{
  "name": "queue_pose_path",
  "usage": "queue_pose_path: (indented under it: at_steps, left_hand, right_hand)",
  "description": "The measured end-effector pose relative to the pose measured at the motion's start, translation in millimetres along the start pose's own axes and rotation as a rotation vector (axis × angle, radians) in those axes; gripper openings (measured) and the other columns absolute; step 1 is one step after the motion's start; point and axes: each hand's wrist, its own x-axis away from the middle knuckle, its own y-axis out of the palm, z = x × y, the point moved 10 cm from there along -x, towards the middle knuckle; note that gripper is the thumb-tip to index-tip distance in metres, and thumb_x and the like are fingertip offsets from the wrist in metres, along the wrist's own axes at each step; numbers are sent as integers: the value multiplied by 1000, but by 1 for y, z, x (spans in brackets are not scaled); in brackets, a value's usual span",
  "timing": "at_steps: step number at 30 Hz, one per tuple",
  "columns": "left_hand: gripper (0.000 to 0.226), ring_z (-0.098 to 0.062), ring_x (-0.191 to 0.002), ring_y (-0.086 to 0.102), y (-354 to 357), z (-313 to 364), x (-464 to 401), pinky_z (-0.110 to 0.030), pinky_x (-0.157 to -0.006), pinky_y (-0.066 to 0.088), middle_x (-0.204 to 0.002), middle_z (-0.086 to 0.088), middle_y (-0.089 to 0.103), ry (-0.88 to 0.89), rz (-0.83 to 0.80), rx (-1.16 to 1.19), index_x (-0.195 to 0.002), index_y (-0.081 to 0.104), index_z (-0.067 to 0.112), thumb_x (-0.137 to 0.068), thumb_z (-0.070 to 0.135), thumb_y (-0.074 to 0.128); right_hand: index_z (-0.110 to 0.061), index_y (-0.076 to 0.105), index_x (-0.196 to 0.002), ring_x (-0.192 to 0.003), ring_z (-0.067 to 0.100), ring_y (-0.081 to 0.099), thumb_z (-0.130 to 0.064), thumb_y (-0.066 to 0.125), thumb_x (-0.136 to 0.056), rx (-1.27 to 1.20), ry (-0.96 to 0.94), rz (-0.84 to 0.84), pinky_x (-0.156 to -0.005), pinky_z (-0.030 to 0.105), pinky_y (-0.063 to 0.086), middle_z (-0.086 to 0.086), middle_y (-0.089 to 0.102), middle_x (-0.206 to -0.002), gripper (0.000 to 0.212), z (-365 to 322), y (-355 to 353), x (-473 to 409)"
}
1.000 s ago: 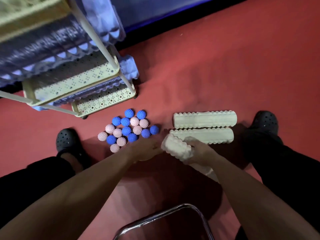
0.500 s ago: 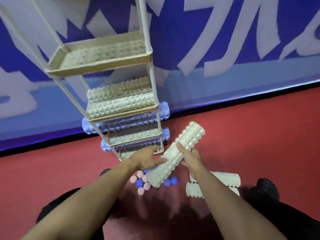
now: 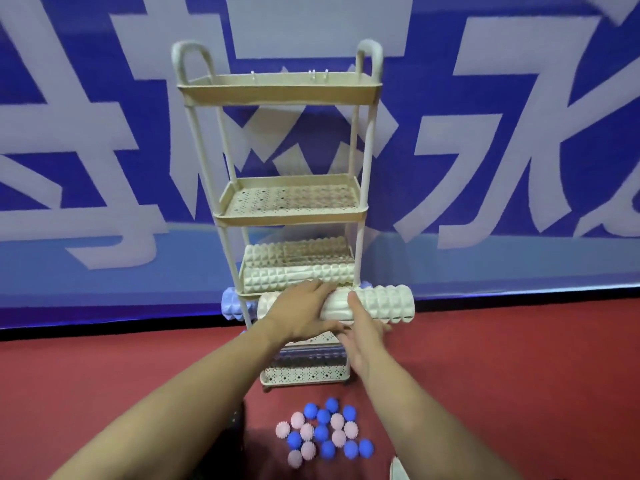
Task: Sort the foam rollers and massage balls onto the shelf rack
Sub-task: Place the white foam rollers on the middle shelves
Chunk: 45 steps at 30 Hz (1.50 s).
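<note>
Cream foam roller [image 3: 377, 303] lies level in front of the shelf rack [image 3: 277, 91], at the height of the rack's third tier from the top, its right end sticking out past the rack's right post. The left hand [image 3: 304, 313] lies over the roller's left part with its fingers [image 3: 320, 287] spread nearly flat across the top. The right hand [image 3: 362, 332] holds it from below near the middle, thumb up against the front face and fingers curled underneath. Two more cream rollers [image 3: 298, 263] sit on that third tier, just behind the held one. Pale blue rollers [image 3: 231, 303] show on the tiers beneath. On the red floor [image 3: 519, 375] in front of the rack's foot, blue and pink massage balls [image 3: 323, 433] sit in a tight cluster. The rack's top two tiers hold nothing visible.
</note>
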Motion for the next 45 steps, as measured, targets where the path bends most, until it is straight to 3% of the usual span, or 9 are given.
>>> queue_pose_path:
  at_steps: [3,7,10,14,20,24,29,38,45]
  left_hand:
    - [88,-24,-120,52,-7,-8,-3,-41,-98,42,-134,-2,54,39,5,-100,-146,38,22,-79,77,54]
    - [81,-29,-116,54,-14,-22,-9,-42,-95,46,-134,-9,54,109,33,-172,-143,39,10,-87,67,54]
    - [80,-30,-118,55,-19,-40,-18,-43,-97,47,-135,-11,54,114,33,-187,-143,39,8,-87,63,57]
    - [71,-30,-118,54,-23,-72,-36,-43,-100,43,-132,-9,55,92,1,-229,-140,41,12,-88,58,56]
    - [71,-31,-122,50,-15,-105,-61,-44,-106,38,-131,-7,54,78,-38,-309,-134,44,14,-86,66,53]
    - [73,-30,-117,52,-13,-109,-76,-44,-101,43,-127,-8,55,112,-22,-352,-130,45,13,-84,68,52]
    - [82,-30,-112,54,-11,-111,-85,-47,-96,48,-125,-8,55,148,-119,-425,-136,44,16,-76,72,55]
    - [74,-30,-102,62,-21,-110,-91,-35,-65,42,-110,-6,62,27,-189,-445,-115,60,18,-71,77,59]
    - [65,-32,-98,64,-35,-118,-102,-40,-71,47,-110,-9,65,-150,-134,-337,-114,56,14,-84,71,53]
  right_hand:
    - [-14,43,-132,-95,31,74,-41,95,-57,-23,-11,0,-75,51,61,15,67,-122,95,3,16,-1]
    - [-11,45,-134,-93,27,75,-32,85,-78,67,-29,-71,-70,35,61,13,72,-114,72,-6,37,7]
    - [-8,42,-140,-97,25,72,-35,76,-87,238,-28,-114,-86,35,59,10,67,-119,69,-11,40,1]
    - [-12,39,-143,-97,23,71,-41,66,-93,465,-64,-105,-75,30,58,8,63,-120,64,-15,25,-13]
    - [-9,51,-133,-98,31,70,-33,58,-99,633,-109,-51,-85,41,57,14,63,-114,42,-26,4,-34]
    - [-11,58,-119,-81,23,71,-34,58,-99,806,-161,-47,-80,41,57,6,65,-102,31,-37,4,-50]
    - [-26,60,-114,-98,14,68,-44,59,-94,1272,-264,-73,-92,37,53,-9,70,-104,27,-45,6,-61]
    - [-24,60,-117,-102,16,66,-41,57,-95,1389,-288,-65,-89,36,51,-8,71,-105,28,-49,-2,-57]
    - [-24,60,-114,-88,9,66,-40,57,-96,1433,-321,-80,-80,31,52,-16,66,-90,24,-55,-6,-50]
